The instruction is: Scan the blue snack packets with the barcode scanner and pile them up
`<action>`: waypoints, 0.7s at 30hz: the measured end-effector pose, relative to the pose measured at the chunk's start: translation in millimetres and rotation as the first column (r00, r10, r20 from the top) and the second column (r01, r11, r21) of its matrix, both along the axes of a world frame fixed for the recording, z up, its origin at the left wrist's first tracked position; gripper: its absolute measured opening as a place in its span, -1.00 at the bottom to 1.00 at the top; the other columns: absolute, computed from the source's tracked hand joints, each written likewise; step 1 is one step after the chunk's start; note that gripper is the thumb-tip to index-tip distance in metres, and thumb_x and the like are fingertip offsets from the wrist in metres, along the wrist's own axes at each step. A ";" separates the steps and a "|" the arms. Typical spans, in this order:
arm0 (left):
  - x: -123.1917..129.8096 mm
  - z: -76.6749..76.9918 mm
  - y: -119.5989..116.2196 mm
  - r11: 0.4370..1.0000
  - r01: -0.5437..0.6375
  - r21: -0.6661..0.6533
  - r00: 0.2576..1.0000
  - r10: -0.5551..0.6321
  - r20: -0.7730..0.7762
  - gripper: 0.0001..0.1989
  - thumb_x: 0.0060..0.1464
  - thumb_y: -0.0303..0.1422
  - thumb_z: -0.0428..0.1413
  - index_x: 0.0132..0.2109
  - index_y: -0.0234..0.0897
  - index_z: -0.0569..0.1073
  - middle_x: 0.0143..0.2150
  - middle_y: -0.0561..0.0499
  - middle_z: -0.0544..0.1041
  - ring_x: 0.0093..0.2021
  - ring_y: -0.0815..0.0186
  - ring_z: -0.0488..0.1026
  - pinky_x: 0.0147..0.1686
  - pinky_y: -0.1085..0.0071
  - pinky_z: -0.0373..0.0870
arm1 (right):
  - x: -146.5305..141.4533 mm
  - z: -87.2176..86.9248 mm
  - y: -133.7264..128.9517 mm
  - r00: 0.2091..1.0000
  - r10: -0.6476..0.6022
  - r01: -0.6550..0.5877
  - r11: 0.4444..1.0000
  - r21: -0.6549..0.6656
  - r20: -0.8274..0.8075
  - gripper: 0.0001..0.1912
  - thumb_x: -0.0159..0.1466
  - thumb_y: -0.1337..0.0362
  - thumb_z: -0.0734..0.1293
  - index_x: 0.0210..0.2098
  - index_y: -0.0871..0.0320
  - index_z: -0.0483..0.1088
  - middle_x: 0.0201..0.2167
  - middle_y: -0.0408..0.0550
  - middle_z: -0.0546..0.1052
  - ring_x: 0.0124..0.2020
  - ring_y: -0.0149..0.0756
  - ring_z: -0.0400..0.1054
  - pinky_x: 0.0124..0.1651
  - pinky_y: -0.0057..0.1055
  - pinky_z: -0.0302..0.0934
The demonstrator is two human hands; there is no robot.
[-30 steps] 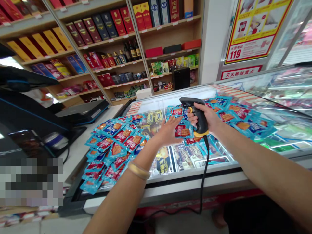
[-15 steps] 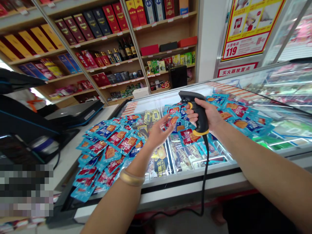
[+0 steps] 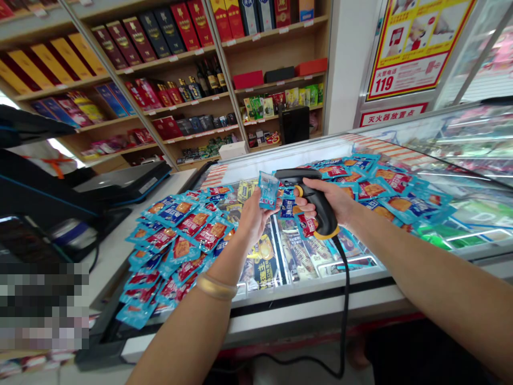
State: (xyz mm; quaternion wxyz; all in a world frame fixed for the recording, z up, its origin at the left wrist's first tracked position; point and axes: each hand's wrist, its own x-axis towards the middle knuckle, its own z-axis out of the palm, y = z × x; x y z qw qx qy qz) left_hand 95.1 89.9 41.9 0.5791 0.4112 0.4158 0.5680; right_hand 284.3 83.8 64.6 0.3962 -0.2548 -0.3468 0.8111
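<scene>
The left hand (image 3: 252, 216) pinches a flat blue plastic sachet (image 3: 268, 188) above its fingers, seemingly to face the right hand's (image 3: 339, 202) tightly gripped black-and-yellow scanner (image 3: 321, 208).

Pretty packed in here, nice and bright too

Wooden shelving (image 3: 276, 53) across the back, loaded with boxes (image 3: 138, 38) and bottles (image 3: 211, 77). Right of that, a white pillar (image 3: 348, 64), then a red-and-yellow poster (image 3: 419, 51) reading 119. Pale floor (image 3: 276, 377) peeks out down low.
</scene>
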 end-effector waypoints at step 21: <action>-44.9 8.8 2.0 0.856 -0.037 0.516 0.673 0.403 -0.620 -0.51 0.30 -0.13 -0.10 0.23 -0.23 0.41 0.19 -0.15 0.47 0.17 0.14 0.39 0.19 0.14 0.31 | -31.0 -2.8 -3.5 0.996 -0.057 0.054 0.998 -0.035 -0.075 -0.76 0.34 0.18 0.26 -0.38 0.20 0.35 -0.59 -0.12 0.36 -0.66 -0.47 0.15 -0.62 -0.57 0.17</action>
